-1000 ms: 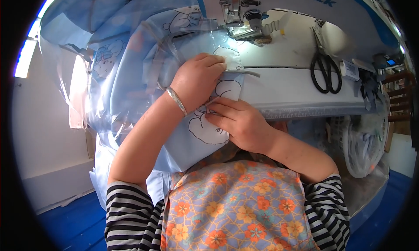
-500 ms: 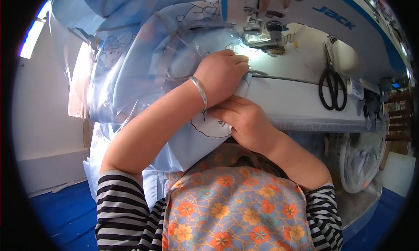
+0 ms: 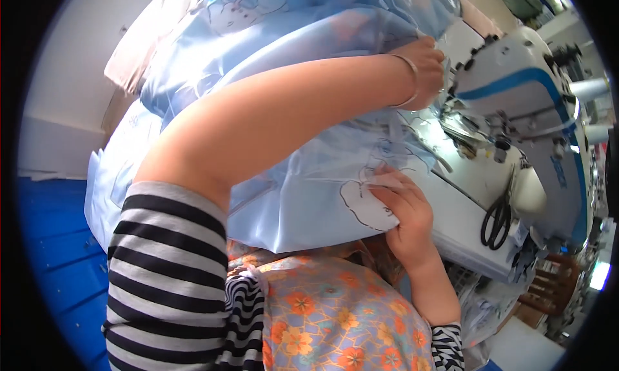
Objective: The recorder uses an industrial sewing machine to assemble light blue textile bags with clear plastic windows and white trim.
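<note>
Right hand grip: the right hand (image 3: 403, 213) is laid flat, fingers extended and not curled round anything, pressing the near edge of the pale blue printed fabric (image 3: 309, 197) onto the white sewing-machine bed (image 3: 461, 222); a hold-down, judged to keep the cloth from sliding.
Left hand grip: the left hand (image 3: 429, 71) is stretched to the far side and closed on a fold of the same fabric beside the machine head; the fingertips are hidden by cloth, so the exact pinch cannot be told.
Wrist: a thin silver bangle (image 3: 412, 80) is worn on the left wrist.
Fabric position: draped from the far left, under the left forearm, across to the bed; a white cartoon-outline patch (image 3: 364, 206) lies just left of the right fingers. The bulk is heaped far left, apparently so only the worked edge is kept flat.
Machine: the white and blue industrial sewing machine (image 3: 522, 93) stands at the right; the needle area is lit.
Tool: black-handled scissors (image 3: 496, 219) rest on the bed, right of the right hand, within reach yet apart from the cloth.
Clothing: a striped sleeve (image 3: 167, 268) and an orange floral apron (image 3: 322, 313) are seen nearest.
</note>
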Tool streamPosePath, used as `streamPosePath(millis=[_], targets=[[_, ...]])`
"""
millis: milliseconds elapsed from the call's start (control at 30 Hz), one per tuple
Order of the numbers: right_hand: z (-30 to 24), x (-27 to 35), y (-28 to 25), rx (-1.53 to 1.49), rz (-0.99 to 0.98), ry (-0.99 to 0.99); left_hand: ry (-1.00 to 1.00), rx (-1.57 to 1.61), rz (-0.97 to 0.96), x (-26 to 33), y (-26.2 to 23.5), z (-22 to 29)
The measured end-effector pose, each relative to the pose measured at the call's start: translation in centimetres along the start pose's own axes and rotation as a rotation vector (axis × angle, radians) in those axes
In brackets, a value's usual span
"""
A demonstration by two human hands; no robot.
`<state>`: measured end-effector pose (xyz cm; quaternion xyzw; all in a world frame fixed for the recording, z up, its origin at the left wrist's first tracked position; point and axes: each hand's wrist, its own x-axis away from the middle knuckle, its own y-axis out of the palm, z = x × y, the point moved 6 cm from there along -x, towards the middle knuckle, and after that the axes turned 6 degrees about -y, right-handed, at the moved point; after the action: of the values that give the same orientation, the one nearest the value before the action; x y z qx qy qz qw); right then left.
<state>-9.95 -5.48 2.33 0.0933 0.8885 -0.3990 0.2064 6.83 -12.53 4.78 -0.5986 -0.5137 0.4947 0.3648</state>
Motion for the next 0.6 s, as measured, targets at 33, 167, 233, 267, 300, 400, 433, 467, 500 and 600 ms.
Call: streamPosePath(millis=[33,167,233,267,300,400,433,467,500,600], targets=[[0.0,0.0,0.1,0.003,-0.031,-0.002,0.013,-0.007,-0.249,-0.7,1.4,-0.1],[0.0,0.0,0.3,0.087,-0.069,-0.013,-0.103,0.120,-0.340,-3.6,2.6,-1.3],[-0.1,0.0,0.5,0.113,-0.083,-0.007,-0.256,0.223,-0.229,-3.9,3.2,-2.3],[-0.1,0.0,0.4,0.107,-0.065,-0.004,-0.092,0.163,-0.237,-4.1,3.6,-1.8],[-0.1,0.0,0.4,0.102,-0.048,0.004,-0.109,0.169,-0.203,-4.1,3.8,-2.0],[-0.1,0.1,0.4,0.136,-0.050,0.003,-0.003,0.162,-0.263,-4.7,4.5,-1.6],[-0.1,0.1,0.4,0.143,-0.062,0.004,-0.030,0.151,-0.306,-5.0,4.5,-1.7],[-0.1,0.2,0.4,0.155,-0.065,0.005,-0.057,0.138,-0.348,-5.3,4.6,-1.8],[-0.1,0.2,0.3,0.167,-0.069,0.007,-0.057,0.138,-0.343,-5.6,4.3,-1.9],[0.1,0.3,0.3,0.159,-0.059,0.021,-0.184,0.241,-0.407,-6.0,3.6,-2.9]])
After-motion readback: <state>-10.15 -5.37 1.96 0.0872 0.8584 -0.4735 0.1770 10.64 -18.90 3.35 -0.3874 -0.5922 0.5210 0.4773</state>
